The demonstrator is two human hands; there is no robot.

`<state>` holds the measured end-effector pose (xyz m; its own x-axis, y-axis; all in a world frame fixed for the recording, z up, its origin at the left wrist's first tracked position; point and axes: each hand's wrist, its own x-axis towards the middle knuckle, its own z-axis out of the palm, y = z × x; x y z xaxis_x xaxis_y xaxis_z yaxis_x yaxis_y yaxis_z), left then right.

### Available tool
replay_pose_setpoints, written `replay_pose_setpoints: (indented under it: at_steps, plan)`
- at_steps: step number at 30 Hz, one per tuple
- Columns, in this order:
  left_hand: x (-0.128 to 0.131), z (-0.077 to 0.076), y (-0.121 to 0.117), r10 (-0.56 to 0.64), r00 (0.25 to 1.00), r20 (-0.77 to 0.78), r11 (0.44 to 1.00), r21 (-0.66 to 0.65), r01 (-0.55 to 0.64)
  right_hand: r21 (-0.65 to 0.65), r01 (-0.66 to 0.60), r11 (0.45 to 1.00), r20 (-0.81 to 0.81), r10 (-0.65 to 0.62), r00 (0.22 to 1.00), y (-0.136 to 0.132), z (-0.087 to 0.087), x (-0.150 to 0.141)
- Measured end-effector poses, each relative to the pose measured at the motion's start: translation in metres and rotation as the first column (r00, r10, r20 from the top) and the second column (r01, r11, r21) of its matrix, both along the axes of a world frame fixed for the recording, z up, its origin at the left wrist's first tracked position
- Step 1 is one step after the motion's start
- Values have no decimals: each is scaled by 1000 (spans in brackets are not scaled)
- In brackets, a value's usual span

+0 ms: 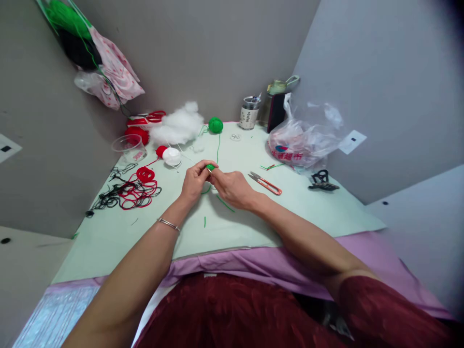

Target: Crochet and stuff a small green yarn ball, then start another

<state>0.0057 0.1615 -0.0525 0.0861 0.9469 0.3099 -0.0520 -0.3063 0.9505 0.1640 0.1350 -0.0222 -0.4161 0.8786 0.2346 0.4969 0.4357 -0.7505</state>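
My left hand (195, 181) pinches a small green crocheted piece (210, 167) over the middle of the table. Right beside it, my right hand (232, 187) is closed on a thin, pale tool that looks like a crochet hook (209, 170); most of it is hidden by the fingers. A green strand runs from the piece back to a green yarn ball (215, 125). Short green yarn ends (225, 204) lie beneath and in front of the hands. To the right of my right hand lie orange-handled thread snips (267, 184), blades pointing left.
Left of the hands are tangled red and black yarn (139, 193), a clear plastic cup (129, 150), white stuffing (177, 124) and a red-and-white yarn piece (171, 156). A labelled jar (249, 113), plastic bag (304, 140) and black claw clip (322, 181) stand right.
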Motion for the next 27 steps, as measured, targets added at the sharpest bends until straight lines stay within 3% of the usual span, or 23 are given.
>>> replay_pose_setpoints:
  at_steps: [4, 7, 11, 16, 22, 27]
  plan:
    - [2, -1, 0, 19, 999, 49, 1000, -3, -19, -98, -48, 994, -150, 33, 988, 2, 1, 0]
    - [5, -5, 2, 78, 992, 102, 997, 12, -79, -250, -165, 954, -303, 85, 949, 10, 4, 4]
    - [6, -9, 5, 165, 979, 122, 985, 37, -170, -462, -378, 802, -454, 152, 878, 25, 7, 16]
    - [5, -9, 4, 221, 972, 84, 969, 99, -228, -585, -516, 626, -575, 129, 808, 35, 5, 26]
    - [3, -4, -2, 242, 970, 24, 958, 154, -243, -620, -588, 519, -641, 96, 761, 37, 4, 30]
    - [2, -3, 0, 240, 970, 26, 959, 150, -241, -638, -640, 428, -634, 180, 752, 30, 4, 25]
